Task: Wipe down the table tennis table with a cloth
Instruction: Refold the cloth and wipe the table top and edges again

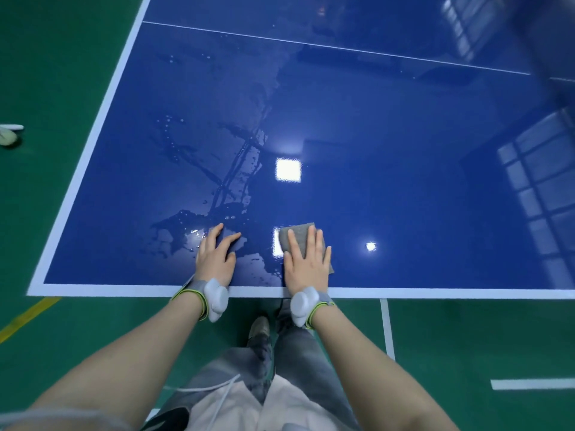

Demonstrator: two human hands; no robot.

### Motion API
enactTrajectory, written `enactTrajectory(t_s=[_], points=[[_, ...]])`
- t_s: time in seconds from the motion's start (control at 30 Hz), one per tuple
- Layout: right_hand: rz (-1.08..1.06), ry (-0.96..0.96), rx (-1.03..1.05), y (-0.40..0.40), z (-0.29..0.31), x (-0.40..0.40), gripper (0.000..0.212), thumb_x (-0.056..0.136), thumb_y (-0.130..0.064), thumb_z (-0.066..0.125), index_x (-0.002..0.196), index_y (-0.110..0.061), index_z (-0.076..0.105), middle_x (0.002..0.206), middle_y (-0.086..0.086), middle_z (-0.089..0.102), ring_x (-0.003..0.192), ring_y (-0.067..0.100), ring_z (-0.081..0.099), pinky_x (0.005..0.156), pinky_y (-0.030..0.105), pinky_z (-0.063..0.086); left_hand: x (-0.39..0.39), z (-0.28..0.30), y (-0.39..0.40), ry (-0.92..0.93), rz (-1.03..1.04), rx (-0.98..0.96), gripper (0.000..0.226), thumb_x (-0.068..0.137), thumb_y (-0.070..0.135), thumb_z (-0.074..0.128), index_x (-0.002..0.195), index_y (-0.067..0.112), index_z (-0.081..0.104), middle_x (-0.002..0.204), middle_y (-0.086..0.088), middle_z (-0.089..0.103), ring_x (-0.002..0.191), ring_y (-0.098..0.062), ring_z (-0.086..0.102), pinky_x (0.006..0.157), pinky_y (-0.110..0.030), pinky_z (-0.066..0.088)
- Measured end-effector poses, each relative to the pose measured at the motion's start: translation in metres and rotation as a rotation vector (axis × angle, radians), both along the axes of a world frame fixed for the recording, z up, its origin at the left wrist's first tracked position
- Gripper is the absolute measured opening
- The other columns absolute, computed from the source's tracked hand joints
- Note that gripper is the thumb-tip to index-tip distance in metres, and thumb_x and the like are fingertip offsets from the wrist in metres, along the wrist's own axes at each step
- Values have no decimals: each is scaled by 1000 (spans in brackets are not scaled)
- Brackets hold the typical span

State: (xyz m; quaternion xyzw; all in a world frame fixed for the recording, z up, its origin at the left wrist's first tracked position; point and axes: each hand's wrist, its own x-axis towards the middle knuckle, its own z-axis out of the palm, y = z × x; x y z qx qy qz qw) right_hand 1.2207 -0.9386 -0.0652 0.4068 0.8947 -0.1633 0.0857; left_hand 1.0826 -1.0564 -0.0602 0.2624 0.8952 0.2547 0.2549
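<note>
Both hands lie flat with fingers spread: the right hand (306, 262) presses a grey cloth (298, 234) onto the blue table (404, 188) near its front edge, the left hand (216, 259) rests bare beside it among water smears (186, 231).

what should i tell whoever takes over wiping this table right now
Right hand: flat, fingers straight, pressing the folded grey cloth onto the glossy blue table tennis table near its near white edge.
Left hand: flat on the table, holding nothing.
Done: cannot tell how much has been wiped.
Left: wet streaks and droplets lie ahead of the left hand; those look like the next patch to wipe.
</note>
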Motion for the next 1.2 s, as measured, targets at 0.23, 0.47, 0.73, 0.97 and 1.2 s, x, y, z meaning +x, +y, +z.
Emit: enactTrajectory(t_s=[0.23, 0.47, 0.73, 0.97, 1.2], points=[[204, 31, 25, -52, -5, -21, 50, 86, -41, 32, 128, -33, 58, 139, 14, 51, 131, 29, 35, 97, 54, 43, 6, 0, -10, 15, -19, -1, 43, 93, 9, 45, 132, 25, 49, 152, 3, 21, 136, -22, 19, 112, -31, 14], [226, 99, 125, -10, -17, 26, 45, 88, -36, 36, 126, -31, 60, 139, 13, 51, 131, 26, 32, 97, 54, 41, 16, 1, -15, -18, 49, 1, 40, 94, 10, 42, 130, 25, 50, 151, 4, 21, 136, -20, 17, 111, -29, 14], [255, 64, 42, 4, -7, 50, 47, 88, -36, 35, 125, -29, 61, 136, 16, 53, 124, 34, 52, 92, 55, 44, 39, 6, -23, -25, 100, -25, 43, 93, 9, 43, 133, 23, 48, 152, 2, 20, 136, -22, 17, 112, -30, 14], [614, 36, -90, -29, -2, 14, 62, 91, -44, 7, 150, -32, 20, 159, 10, -3, 146, 29, -4, 115, 49, -5, 53, 10, -29, -53, 153, -32, 46, 92, 6, 45, 136, 20, 44, 152, 1, 21, 138, -21, 16, 112, -29, 14], [605, 239, -179, 6, -3, 27, 41, 96, -26, 50, 136, -18, 47, 159, 0, 14, 147, 16, 7, 118, 38, -3, 54, 12, -40, -48, 165, -50, 54, 92, 4, 47, 142, 12, 31, 152, -4, 22, 138, -26, 19, 110, -27, 13]])
